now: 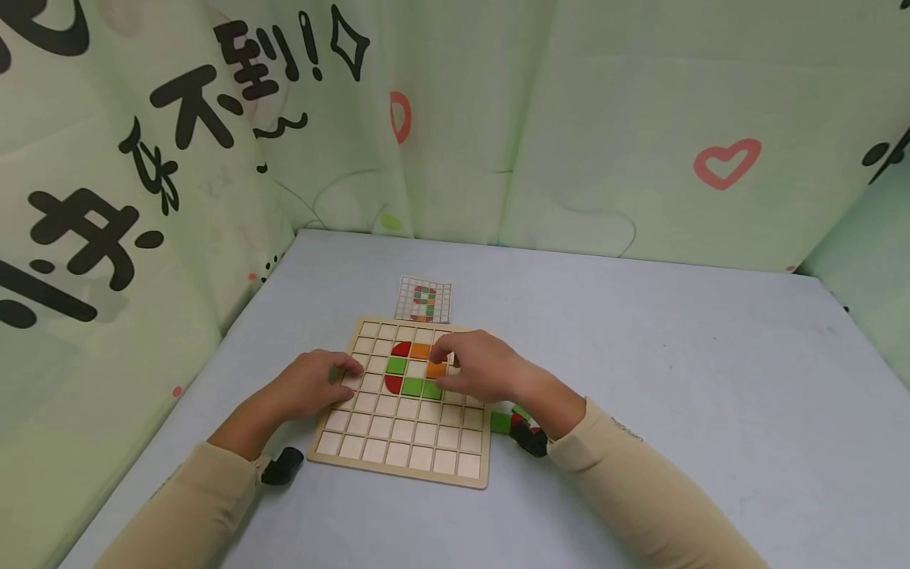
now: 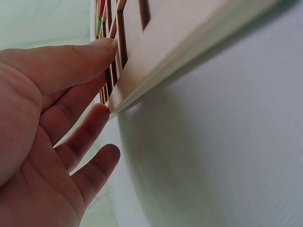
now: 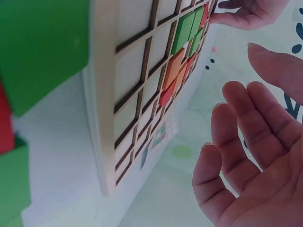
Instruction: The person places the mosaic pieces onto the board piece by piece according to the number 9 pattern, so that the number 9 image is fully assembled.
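Observation:
A wooden grid board (image 1: pixel 377 427) lies on the table, its upper middle holding a ring of coloured tiles: green tiles (image 1: pixel 412 386), orange tiles (image 1: pixel 420 351) and red rounded tiles (image 1: pixel 393 385). The left hand (image 1: pixel 313 383) rests at the board's left edge, thumb and fingertips touching it, the other fingers loosely spread in the left wrist view. Over the tiles hovers the right hand (image 1: pixel 483 367), fingers slightly bent and apart. The right wrist view shows nothing between those fingers. This hand covers part of the ring's right side in the head view.
Behind the board lies a pattern card (image 1: pixel 423 300) with a small coloured grid. Loose green pieces (image 1: pixel 501 423) and red ones sit by the board's right edge, partly hidden by the right wrist's black device (image 1: pixel 529 438). A printed curtain (image 1: pixel 604 118) stands behind the table.

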Tool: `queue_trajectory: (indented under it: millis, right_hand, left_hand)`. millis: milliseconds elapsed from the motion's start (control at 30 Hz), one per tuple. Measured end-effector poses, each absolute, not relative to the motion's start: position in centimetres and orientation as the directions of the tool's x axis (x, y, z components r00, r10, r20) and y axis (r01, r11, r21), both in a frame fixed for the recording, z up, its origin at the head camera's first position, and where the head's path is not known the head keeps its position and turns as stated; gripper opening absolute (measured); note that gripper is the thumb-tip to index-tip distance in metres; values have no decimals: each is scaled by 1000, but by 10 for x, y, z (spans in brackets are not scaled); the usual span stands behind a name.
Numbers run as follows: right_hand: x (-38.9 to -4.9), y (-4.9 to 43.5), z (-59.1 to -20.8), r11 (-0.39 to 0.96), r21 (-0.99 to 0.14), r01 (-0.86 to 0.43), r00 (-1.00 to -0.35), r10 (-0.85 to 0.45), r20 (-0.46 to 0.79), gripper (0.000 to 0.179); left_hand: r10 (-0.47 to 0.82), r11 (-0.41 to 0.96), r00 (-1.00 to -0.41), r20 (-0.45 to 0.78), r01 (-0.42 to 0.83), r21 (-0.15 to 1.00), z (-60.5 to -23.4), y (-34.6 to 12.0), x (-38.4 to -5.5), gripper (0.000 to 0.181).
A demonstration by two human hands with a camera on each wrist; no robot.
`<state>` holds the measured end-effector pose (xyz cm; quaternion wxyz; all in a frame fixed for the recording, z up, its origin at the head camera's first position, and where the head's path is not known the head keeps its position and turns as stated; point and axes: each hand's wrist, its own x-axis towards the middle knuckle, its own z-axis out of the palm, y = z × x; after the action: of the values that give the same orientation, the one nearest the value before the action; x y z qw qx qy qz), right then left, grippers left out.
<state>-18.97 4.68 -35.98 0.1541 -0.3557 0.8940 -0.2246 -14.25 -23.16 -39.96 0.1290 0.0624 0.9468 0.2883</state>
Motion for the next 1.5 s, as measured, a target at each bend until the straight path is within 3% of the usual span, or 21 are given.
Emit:
queue_trajectory:
  millis: [800, 1500]
  right_hand:
    - [-192, 104, -370, 718, -550, -427, -786, -595, -166, 32]
    - [-191, 162, -380, 776, -475, -414, -819, -545, -178, 31]
  left_hand:
    - [171, 840, -958, -231, 19, 542, -403, -232, -145, 29]
    - [148, 836, -957, -250, -14, 549, -402, -230, -144, 32]
